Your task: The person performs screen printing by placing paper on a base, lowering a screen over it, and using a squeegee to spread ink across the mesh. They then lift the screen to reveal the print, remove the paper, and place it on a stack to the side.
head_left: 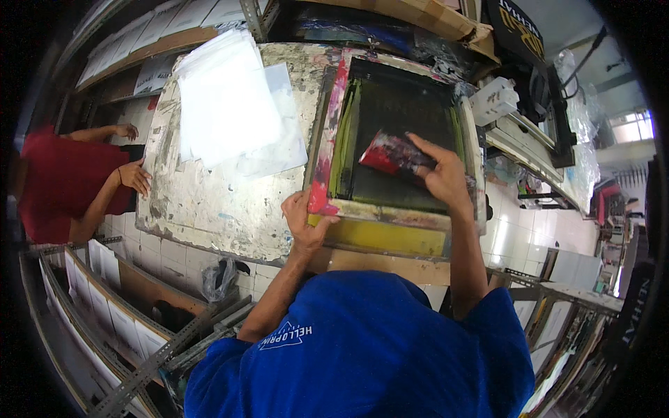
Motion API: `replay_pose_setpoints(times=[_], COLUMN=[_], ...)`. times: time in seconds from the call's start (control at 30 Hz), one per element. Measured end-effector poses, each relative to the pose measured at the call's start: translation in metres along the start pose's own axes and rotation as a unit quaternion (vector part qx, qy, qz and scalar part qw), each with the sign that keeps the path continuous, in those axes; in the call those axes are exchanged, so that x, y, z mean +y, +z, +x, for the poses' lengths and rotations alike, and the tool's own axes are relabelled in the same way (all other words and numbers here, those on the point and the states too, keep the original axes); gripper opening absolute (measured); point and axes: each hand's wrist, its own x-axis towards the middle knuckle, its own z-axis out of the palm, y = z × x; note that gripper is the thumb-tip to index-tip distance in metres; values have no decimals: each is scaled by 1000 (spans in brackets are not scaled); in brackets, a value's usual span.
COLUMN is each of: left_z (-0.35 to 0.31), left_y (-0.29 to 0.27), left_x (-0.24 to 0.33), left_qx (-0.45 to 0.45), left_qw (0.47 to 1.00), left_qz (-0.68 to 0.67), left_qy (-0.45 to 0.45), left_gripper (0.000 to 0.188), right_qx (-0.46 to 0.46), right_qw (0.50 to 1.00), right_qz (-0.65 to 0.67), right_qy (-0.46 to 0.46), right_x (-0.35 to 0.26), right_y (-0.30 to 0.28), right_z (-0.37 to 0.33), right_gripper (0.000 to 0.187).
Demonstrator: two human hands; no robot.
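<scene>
RH (446, 175) w/ squeegee (387, 153), LH (301, 220) on frame (390, 213)

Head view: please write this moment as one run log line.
left hand: touching frame, near-left corner; right hand: holding red-smeared tool over dark screen; white sheets: on table, left of frame

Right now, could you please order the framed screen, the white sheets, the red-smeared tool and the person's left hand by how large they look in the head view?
1. framed screen
2. white sheets
Unranked, both smaller: red-smeared tool and left hand; they look too alike, and fingers partly cover the tool.
</scene>
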Motion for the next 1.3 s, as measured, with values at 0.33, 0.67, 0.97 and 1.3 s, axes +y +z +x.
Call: replay_pose_setpoints(times=[0.33,0.67,0.97,1.3], left_z=[149,214,232,237], left_y=[25,202,245,193], left_x=[88,-106,-108,-97], left_qx=[169,-64,-125,-17], left_qw=[941,995,971,993], left_qz=[-293,31,196,-48], left_qy=[14,-64,-56,-110], left_gripper=[72,47,13,8], right_qx=[191,196,200,185], right_qw=[899,941,935,946], right_qz=[-295,-178,-162,-176], right_qy=[-263,-209,-244,-197], right_x=[-106,-166,-143,-158], right_y=[-80,-139,-146,-155], right_z=[16,99,121,115], right_gripper=[58,47,44,41])
